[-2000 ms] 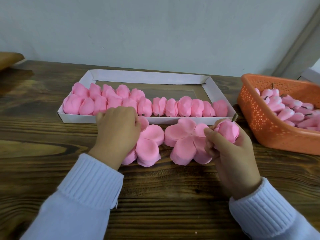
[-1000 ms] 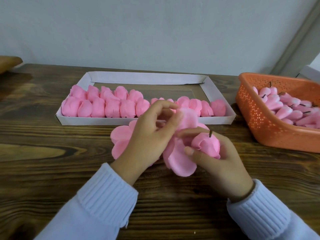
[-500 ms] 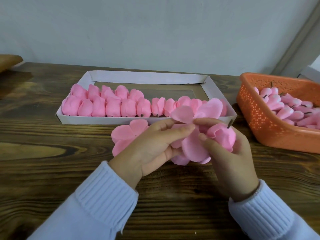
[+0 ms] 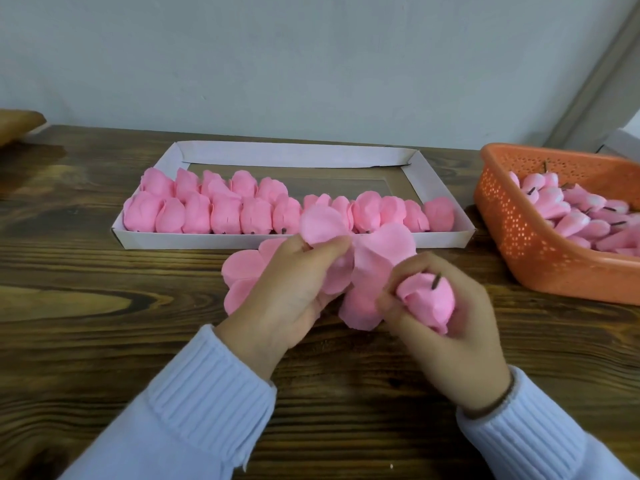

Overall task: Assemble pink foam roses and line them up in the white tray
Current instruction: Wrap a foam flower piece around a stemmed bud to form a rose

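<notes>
Right hand (image 4: 446, 341) curls round a foam bud (image 4: 427, 301), stem (image 4: 435, 281) upward, while left hand (image 4: 291, 292) pinches the flat petal layer (image 4: 384, 251) just beside it, probably to thread it on; finished roses (image 4: 225, 213) line the white tray (image 4: 294, 154) beyond both.

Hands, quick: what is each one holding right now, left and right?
Left hand: pinches a flat pink petal piece.
Right hand: grips a pink rosebud, stem end up.
</notes>
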Tool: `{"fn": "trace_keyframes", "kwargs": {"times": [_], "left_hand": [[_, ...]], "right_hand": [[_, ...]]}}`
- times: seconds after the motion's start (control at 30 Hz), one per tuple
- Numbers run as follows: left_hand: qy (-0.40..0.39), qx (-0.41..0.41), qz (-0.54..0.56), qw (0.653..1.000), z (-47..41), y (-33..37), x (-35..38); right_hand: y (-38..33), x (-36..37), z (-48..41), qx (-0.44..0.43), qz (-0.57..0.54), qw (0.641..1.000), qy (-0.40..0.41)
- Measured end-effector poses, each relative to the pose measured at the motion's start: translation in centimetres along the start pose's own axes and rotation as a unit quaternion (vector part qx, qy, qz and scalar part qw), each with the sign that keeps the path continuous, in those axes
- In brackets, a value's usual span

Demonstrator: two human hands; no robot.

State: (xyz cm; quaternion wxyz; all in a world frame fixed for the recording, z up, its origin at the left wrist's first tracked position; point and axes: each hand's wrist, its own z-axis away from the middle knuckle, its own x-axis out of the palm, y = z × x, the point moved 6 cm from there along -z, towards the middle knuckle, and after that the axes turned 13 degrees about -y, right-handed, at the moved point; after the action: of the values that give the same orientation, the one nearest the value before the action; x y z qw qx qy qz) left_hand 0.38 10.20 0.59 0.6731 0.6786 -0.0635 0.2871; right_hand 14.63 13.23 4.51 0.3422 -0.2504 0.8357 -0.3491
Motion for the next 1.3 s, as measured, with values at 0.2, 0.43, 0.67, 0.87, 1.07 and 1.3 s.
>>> {"fn": "trace_keyframes", "kwargs": {"times": [0.2,0.43,0.67,0.87,1.07,1.3], "left_hand": [[0.023,0.132,-0.184,0.974,0.3,1.5,0.3],[-0.063,0.226,-0.308,0.922,1.5,2.6,2.5],[-0.086,0.245,-0.412,0.873,2.2,2.9,3.1],[-0.105,0.230,-0.407,0.878,2.0,2.6,2.9],[-0.158,0.223,-0.368,0.889,2.2,2.3,3.2],[-0.154,0.239,-0.370,0.885,2.2,2.4,3.1]], "right_hand": [[1.8,2.7,0.1,0.171,-0.288,0.934,-0.124],[2.4,3.0,0.1,0.241,-0.335,0.901,-0.133],[2.4,3.1,0.0,0.240,-0.343,0.899,-0.130],[2.3,3.1,0.0,0.247,-0.350,0.892,-0.142],[2.1,2.8,0.0,0.263,-0.327,0.901,-0.113],[2.2,2.3,-0.1,0.265,-0.315,0.907,-0.083]]}}
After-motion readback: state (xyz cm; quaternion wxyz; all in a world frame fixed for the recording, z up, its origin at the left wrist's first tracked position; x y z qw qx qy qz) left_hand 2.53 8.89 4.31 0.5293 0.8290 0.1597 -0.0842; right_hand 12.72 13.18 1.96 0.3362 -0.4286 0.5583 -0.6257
